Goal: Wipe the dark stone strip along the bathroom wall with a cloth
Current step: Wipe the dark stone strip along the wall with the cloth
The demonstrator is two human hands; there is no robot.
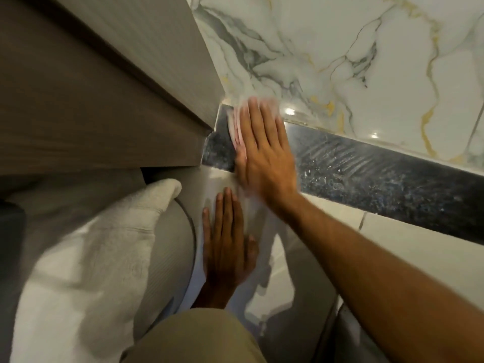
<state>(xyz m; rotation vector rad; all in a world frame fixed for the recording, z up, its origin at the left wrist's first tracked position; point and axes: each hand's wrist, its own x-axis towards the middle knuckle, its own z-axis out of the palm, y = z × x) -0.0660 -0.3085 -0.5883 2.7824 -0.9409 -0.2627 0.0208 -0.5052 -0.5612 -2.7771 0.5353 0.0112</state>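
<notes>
The right hand (264,155) lies flat, fingers spread, pressing a blurred pale cloth (237,121) onto the dark strip (379,176) near its left end, beside the cabinet (91,100). The left hand (226,247) rests open on the wall below, holding nothing.

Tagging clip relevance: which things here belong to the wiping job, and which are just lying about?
In the job:
- right hand
- cloth under its fingers
- dark stone strip

Lying about:
- white towel
- marble wall tile
- wooden cabinet
- left hand, flat on the wall
</notes>
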